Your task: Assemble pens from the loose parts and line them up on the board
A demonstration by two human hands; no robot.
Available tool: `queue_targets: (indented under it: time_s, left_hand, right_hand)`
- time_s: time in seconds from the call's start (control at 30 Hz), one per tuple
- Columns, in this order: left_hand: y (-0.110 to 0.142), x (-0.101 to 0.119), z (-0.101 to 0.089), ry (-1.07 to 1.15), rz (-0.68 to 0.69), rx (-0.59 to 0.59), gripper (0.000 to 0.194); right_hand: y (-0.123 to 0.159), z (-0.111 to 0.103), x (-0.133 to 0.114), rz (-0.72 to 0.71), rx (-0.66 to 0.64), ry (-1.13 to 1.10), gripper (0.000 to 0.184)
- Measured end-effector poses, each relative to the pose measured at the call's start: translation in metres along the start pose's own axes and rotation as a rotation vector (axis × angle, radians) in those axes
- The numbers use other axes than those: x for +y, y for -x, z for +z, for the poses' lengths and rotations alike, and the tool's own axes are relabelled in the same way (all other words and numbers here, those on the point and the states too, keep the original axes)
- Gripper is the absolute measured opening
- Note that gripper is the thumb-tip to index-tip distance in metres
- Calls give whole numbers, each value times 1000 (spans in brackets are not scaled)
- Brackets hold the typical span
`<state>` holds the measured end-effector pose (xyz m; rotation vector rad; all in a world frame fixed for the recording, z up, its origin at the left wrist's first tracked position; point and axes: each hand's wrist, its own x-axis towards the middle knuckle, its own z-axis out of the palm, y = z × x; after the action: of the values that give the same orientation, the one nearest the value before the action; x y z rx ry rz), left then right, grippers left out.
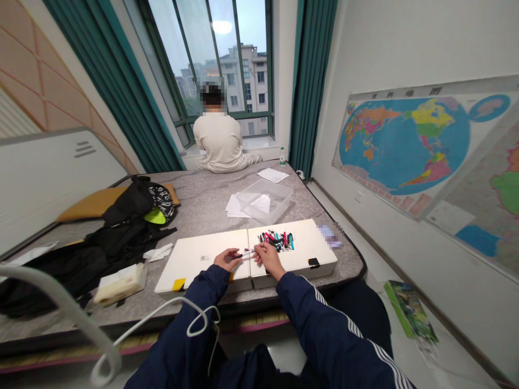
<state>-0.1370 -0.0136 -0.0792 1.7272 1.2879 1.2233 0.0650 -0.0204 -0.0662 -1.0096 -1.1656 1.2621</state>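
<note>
Grip: your right hand is closed in a narrow pinch on a slim pen, and your left hand comes in from the other side, its fingertips at the pen's dark end; the view is too small to tell whether they grip it or only touch it. Both hands hover just over the middle seam of a white folding board, with navy striped sleeves running back towards you. Pen location: above the board's seam, between your hands. On the board's right panel, just beyond your right hand, lies a pile of marker pens in mixed colours. Yellow tape marks the board's near left corner, and a black clip sits on its right edge. Beyond the board stand a clear plastic box and loose paper sheets, all on a grey mattress. Left of the board lie a black backpack and a tissue pack. Further past the board, a seated person faces away towards the window, near a water bottle. Right of the board, a world map covers the wall.
</note>
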Motion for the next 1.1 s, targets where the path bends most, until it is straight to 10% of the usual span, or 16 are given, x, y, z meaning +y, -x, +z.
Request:
queue_targets:
  time_s: [1.1]
  left_hand:
    - [0, 7, -7, -18, -101, 28, 35]
  right_hand:
    - [1, -1, -5, 49, 16, -128, 39]
